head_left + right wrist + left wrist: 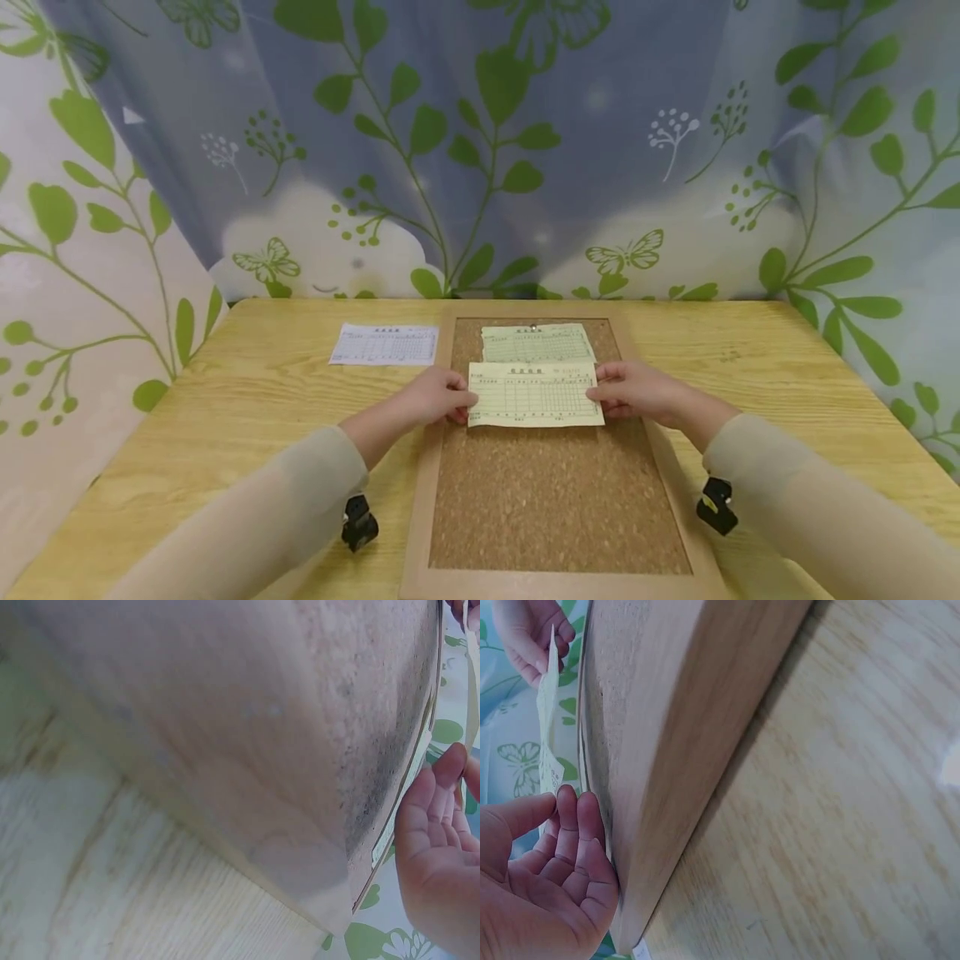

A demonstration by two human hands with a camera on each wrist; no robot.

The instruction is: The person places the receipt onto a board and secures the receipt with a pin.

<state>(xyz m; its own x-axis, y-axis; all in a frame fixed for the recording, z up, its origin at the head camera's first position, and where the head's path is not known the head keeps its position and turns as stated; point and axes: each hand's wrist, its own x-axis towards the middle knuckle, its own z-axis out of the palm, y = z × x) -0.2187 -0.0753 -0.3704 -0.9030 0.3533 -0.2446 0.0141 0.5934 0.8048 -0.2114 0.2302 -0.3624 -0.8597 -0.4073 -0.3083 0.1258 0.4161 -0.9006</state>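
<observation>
The left hand (437, 395) and right hand (639, 392) pinched opposite ends of the yellow slip (534, 398), each grip closed on its edge, probably to keep it flat. It was just above the corkboard (555, 508), near the green slip (538, 343), which a pin (533, 327) presumably kept in place.

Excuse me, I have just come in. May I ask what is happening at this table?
A person holds a pale yellow printed slip by its two ends, left hand and right hand pinching one each, raised off a framed corkboard. Farther up the board lies a green slip, apparently pinned at its top edge. A white slip lies on the table, left of the board.
</observation>
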